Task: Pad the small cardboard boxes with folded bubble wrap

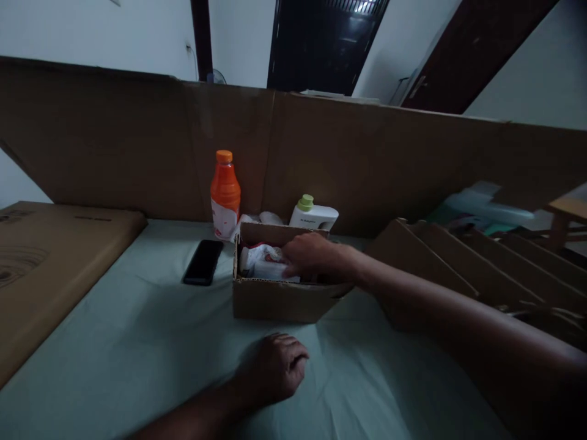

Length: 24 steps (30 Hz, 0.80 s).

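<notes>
A small open cardboard box (275, 299) stands in the middle of a pale green cloth (137, 354). My right hand (312, 255) reaches into it, fingers curled down onto white packets (263, 263) inside; what it grips is hidden. My left hand (279, 366) rests on the cloth just in front of the box, fingers curled under into a loose fist, holding nothing I can see. Behind the box stand an orange bottle (225, 194) and a white bottle with a green cap (313, 214).
A black phone (203, 261) lies flat left of the box. A tall cardboard sheet (367, 159) walls off the back. A flat carton (50, 263) lies at the left, and folded cardboard pieces (463, 263) lie at the right.
</notes>
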Each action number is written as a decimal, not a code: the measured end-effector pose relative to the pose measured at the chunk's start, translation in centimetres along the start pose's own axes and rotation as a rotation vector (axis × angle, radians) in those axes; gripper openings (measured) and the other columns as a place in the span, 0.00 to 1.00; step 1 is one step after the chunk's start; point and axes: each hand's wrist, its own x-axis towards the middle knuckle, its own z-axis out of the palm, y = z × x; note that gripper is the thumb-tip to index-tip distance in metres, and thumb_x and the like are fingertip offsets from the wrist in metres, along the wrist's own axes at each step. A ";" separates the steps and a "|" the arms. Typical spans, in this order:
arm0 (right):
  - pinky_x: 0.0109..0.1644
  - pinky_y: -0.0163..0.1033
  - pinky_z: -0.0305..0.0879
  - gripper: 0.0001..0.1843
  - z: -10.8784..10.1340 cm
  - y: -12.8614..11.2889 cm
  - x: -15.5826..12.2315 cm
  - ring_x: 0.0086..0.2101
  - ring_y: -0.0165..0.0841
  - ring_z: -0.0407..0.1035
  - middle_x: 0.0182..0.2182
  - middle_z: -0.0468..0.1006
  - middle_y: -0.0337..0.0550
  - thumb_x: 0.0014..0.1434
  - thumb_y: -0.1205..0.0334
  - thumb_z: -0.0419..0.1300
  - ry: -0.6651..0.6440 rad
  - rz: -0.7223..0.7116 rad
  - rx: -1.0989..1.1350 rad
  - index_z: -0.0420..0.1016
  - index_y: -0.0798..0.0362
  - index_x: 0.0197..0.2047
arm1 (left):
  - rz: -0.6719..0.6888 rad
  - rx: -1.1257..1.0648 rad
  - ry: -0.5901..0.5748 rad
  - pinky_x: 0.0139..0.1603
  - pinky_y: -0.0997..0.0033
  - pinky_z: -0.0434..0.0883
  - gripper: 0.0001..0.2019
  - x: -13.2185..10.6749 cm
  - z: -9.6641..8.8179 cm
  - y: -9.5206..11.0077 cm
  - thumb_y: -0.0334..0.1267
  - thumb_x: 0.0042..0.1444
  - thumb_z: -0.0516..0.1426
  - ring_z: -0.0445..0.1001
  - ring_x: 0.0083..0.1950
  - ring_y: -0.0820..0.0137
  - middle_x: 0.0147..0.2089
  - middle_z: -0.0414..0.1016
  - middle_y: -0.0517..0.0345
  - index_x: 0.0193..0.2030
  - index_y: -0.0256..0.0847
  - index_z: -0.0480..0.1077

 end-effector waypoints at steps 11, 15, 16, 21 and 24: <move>0.39 0.46 0.73 0.21 14.3 2.2 -14.9 0.39 0.45 0.77 0.41 0.83 0.50 0.57 0.44 0.60 0.850 0.494 0.890 0.76 0.48 0.48 | -0.254 -0.038 0.512 0.49 0.65 0.72 0.13 -3.3 -11.6 2.2 0.36 0.58 0.56 0.77 0.45 0.65 0.43 0.78 0.52 0.50 0.40 0.73; 0.46 0.49 0.74 0.33 17.6 -1.2 -8.9 0.50 0.46 0.74 0.54 0.78 0.56 0.57 0.43 0.60 0.805 0.289 1.112 0.66 0.54 0.60 | -0.349 -0.220 0.622 0.64 0.53 0.65 0.35 -0.7 -11.9 0.0 0.36 0.50 0.60 0.68 0.64 0.55 0.62 0.70 0.45 0.67 0.40 0.59; 0.47 0.49 0.74 0.33 17.6 -1.8 -7.5 0.49 0.46 0.74 0.53 0.78 0.57 0.57 0.44 0.60 0.803 0.279 1.145 0.66 0.56 0.59 | -0.341 -0.266 0.615 0.66 0.52 0.64 0.37 0.2 -11.4 -0.2 0.35 0.49 0.61 0.68 0.64 0.55 0.62 0.70 0.45 0.67 0.40 0.58; 0.47 0.50 0.73 0.32 18.8 -2.0 -7.8 0.44 0.46 0.76 0.48 0.79 0.58 0.54 0.42 0.62 0.825 0.387 1.264 0.66 0.57 0.53 | -0.307 -0.383 0.575 0.70 0.50 0.59 0.40 2.0 -7.9 2.0 0.30 0.48 0.61 0.67 0.65 0.54 0.62 0.69 0.45 0.69 0.39 0.55; 0.47 0.50 0.73 0.31 21.4 -2.7 -12.4 0.44 0.47 0.76 0.46 0.80 0.55 0.53 0.40 0.64 0.844 0.423 1.257 0.67 0.54 0.51 | -0.270 -0.354 0.485 0.73 0.50 0.55 0.41 -0.9 -5.7 4.5 0.31 0.49 0.62 0.60 0.71 0.52 0.69 0.63 0.44 0.71 0.41 0.53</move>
